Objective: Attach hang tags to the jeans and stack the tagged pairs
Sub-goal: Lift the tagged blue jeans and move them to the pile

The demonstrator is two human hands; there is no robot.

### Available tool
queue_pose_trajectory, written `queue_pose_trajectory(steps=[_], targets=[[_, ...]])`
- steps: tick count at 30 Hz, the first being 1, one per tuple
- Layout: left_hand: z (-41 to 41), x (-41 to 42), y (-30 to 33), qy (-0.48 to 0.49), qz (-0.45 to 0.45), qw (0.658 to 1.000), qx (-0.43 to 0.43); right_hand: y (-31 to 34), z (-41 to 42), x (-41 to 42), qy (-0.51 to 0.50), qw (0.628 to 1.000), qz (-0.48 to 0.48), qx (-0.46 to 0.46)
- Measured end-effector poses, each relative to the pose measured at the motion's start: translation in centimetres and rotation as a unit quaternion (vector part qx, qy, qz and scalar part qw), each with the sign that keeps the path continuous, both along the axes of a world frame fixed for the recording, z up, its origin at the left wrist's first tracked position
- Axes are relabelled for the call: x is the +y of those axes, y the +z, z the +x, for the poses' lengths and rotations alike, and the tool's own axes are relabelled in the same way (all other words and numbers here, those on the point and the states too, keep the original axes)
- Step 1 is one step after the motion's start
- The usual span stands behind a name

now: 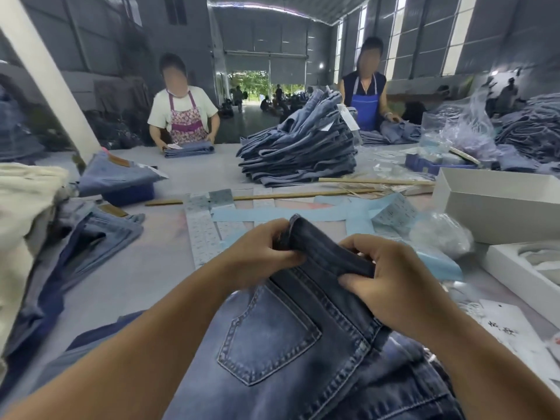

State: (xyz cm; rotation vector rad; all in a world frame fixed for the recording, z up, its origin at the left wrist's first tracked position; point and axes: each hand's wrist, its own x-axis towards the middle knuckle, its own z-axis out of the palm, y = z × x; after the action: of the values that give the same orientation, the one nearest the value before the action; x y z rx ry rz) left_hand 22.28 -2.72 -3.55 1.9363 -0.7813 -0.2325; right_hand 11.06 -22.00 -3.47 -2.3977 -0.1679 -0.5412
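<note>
1. The grey table [145, 268] of a big shed lies under my work.
2. My left hand [260, 253] and right hand [397, 283] pinch the jeans [303, 344] waistband, running ten to four.
3. The hang tag [509, 328] lies at three, nearer my right.
4. The tagged stack [300, 147] rises at twelve.

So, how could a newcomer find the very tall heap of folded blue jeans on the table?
Start at the long grey work table and look to its far middle, left of the person in the blue apron. The tall leaning heap of folded blue jeans rises there. Unlike the low piles nearby, it towers and shows white hang tags.
</note>
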Motion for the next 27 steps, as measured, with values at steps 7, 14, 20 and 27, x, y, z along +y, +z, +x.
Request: queue_pose_trajectory(steps=[7, 14, 20, 27], targets=[[1.1, 4.4, 0.4, -0.083, -0.071, 0.987, 0.116, 2.7, 1.2, 2.8, 0.116, 0.988, -0.015, -0.097], [1.6, 7.4, 1.2, 0.014, -0.239, 0.970, 0.050, 3.0, 2.8, 3.3, 0.040, 0.997, 0.045, 0.054], [0.9, 6.1, 0.8, -0.002, -0.147, 0.987, 0.061, 2.8, 3.0, 2.9, -0.022, 0.994, 0.050, 0.097], [1.2, -1.8, -1.4, -0.084, 0.024, 0.994, 0.071, 2.0, 1.4, -1.2, -0.090, 0.961, -0.014, 0.262]])
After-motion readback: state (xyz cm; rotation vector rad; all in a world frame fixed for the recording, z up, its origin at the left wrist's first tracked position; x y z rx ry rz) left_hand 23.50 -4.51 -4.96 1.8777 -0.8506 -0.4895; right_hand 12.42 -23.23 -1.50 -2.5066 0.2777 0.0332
